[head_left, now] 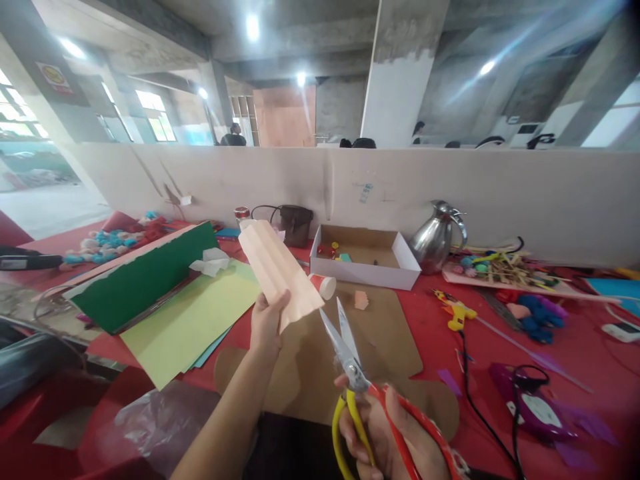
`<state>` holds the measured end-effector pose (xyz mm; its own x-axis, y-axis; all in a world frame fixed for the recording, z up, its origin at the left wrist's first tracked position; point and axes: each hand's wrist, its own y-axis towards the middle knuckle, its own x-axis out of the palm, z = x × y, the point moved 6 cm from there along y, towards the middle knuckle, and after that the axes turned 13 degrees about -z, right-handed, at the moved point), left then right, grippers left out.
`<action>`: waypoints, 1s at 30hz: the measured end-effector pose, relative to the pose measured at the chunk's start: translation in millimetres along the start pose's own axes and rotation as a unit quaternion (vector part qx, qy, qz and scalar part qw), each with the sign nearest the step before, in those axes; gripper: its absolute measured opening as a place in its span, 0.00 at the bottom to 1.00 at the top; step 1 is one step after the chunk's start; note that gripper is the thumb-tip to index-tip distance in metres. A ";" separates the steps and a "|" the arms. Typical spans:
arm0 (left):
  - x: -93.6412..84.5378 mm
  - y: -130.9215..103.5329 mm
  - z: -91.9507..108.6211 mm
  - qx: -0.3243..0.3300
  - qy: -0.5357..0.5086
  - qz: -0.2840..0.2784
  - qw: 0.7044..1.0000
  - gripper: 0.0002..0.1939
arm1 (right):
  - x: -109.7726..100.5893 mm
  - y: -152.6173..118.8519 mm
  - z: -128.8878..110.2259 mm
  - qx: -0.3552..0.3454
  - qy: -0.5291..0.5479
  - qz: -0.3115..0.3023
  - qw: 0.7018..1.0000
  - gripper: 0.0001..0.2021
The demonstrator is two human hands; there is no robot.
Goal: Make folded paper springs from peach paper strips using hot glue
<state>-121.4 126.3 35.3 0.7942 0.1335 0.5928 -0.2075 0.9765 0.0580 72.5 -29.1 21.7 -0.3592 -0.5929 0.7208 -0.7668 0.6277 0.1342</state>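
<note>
Well, my left hand (269, 325) was closed in a pinch on a peach-coloured paper strip (277, 267) near its lower end, above the brown cardboard sheet (400, 347). My right hand (377, 433) was curled round the red-and-yellow-handled scissors (356, 378), blades parted near the strip's corner. The strip looked light, thin and easily creased, probably best held flat by an edge, without squeezing.

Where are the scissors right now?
In the head view, the scissors are just right of centre near the bottom, held in the right hand, blades open beside the peach paper in the left hand.
</note>
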 end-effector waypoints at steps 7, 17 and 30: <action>4.2 -2.7 4.0 -0.007 -0.004 -0.008 1.000 0.21 | -3.3 0.3 -0.1 0.009 0.022 0.021 0.999 0.33; 19.0 -11.5 6.1 0.005 0.003 -0.081 0.997 0.26 | 1.7 2.2 -6.1 0.019 0.062 0.013 0.998 0.34; 42.5 -30.2 18.4 0.010 0.057 -0.154 0.986 0.30 | 3.2 3.2 -11.3 0.009 0.083 -0.012 0.996 0.36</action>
<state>-91.8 99.4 73.5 0.8800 -0.1492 0.4509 0.0427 0.9704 0.2377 74.8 -23.3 32.1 -0.2492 -0.5151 0.8201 -0.7839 0.6045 0.1415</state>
